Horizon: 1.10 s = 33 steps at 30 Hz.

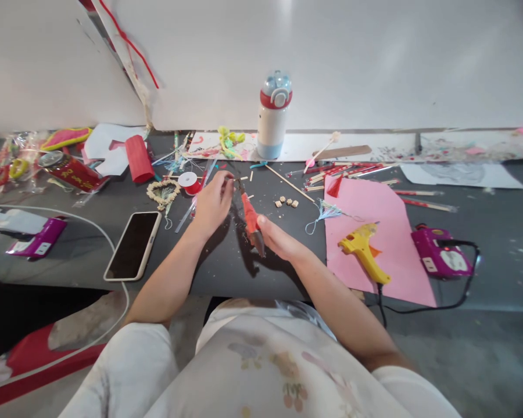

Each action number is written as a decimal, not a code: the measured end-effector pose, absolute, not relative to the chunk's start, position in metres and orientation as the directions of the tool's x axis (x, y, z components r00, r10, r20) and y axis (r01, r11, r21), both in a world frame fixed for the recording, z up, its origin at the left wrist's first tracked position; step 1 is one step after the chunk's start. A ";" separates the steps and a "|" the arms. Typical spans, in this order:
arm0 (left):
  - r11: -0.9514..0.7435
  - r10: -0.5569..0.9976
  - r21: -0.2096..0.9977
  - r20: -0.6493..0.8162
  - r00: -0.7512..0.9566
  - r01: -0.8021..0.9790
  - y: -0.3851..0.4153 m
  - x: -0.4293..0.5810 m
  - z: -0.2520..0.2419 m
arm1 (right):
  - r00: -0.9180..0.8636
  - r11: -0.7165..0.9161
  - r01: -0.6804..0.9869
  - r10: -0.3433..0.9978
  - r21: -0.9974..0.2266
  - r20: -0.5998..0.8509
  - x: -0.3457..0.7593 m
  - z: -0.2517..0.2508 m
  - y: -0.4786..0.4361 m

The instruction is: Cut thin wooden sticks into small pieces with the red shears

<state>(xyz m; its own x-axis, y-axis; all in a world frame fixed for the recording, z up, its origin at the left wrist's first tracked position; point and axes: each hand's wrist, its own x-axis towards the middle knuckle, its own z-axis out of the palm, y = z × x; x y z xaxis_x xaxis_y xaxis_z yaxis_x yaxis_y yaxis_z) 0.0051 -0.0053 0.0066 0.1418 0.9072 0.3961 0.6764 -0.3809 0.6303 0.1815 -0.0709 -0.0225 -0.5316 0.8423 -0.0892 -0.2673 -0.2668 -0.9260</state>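
Note:
My right hand [275, 237] grips a pair of pliers with red handles [250, 219], their jaws pointing away from me over the dark table [244, 273]. My left hand [213, 203] pinches a small thin stick [232, 179] right at the tip of the pliers. A few small wooden beads [286, 202] lie just right of the pliers. Short stick pieces are scattered around both hands.
A phone [133, 245] lies left of my left arm. A yellow glue gun [364, 251] rests on pink paper [377, 232], with a purple power box [439, 253] beside it. A water bottle [273, 115] stands at the back. Red thread spool [189, 182], several sticks [344, 172], another purple box [39, 239].

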 end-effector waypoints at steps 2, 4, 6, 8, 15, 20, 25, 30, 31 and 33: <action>-0.410 0.874 0.492 0.454 0.176 0.768 -0.005 0.002 0.009 | -0.551 -0.291 -0.265 0.828 -0.919 -0.103 0.179 -0.020 -0.072; -0.420 0.856 0.406 0.475 0.205 0.812 -0.005 0.001 0.008 | -0.546 -0.304 -0.248 0.828 -0.920 -0.126 0.177 -0.021 -0.071; -0.420 0.851 0.367 0.477 0.220 0.830 -0.004 0.001 0.007 | -0.525 -0.293 -0.214 0.839 -0.932 -0.144 0.176 -0.024 -0.069; -0.423 0.849 0.346 0.475 0.233 0.837 -0.004 0.002 0.006 | -0.501 -0.281 -0.173 0.850 -0.944 -0.161 0.175 -0.026 -0.068; -0.455 0.845 0.344 0.459 0.276 0.822 -0.004 0.001 0.008 | -0.476 -0.277 -0.236 0.869 -0.931 -0.137 0.176 -0.025 -0.069; -0.464 0.844 0.373 0.461 0.273 0.804 -0.003 0.001 0.005 | -0.487 -0.253 -0.221 0.865 -0.942 -0.118 0.175 -0.030 -0.066; -0.466 0.858 0.472 0.449 0.250 0.749 -0.004 0.002 0.005 | -0.503 -0.285 -0.219 0.852 -0.933 -0.142 0.174 -0.039 -0.062; -0.479 0.860 0.557 0.453 0.235 0.679 -0.004 0.003 0.005 | -0.488 -0.280 -0.234 0.862 -0.931 -0.136 0.173 -0.038 -0.063; -0.482 0.859 0.565 0.457 0.233 0.670 -0.004 0.003 0.005 | -0.495 -0.276 -0.240 0.860 -0.931 -0.127 0.174 -0.038 -0.064; -0.488 0.856 0.577 0.462 0.231 0.655 -0.004 0.003 0.005 | -0.514 -0.274 -0.254 0.851 -0.928 -0.111 0.175 -0.038 -0.065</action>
<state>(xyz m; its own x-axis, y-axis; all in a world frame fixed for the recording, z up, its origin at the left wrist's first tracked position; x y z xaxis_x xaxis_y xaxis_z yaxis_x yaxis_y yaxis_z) 0.0027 -0.0038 0.0050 0.2308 0.8561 0.4625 0.6552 -0.4881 0.5766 0.1747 -0.0646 -0.0382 -0.5138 0.8507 -0.1109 -0.2540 -0.2742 -0.9275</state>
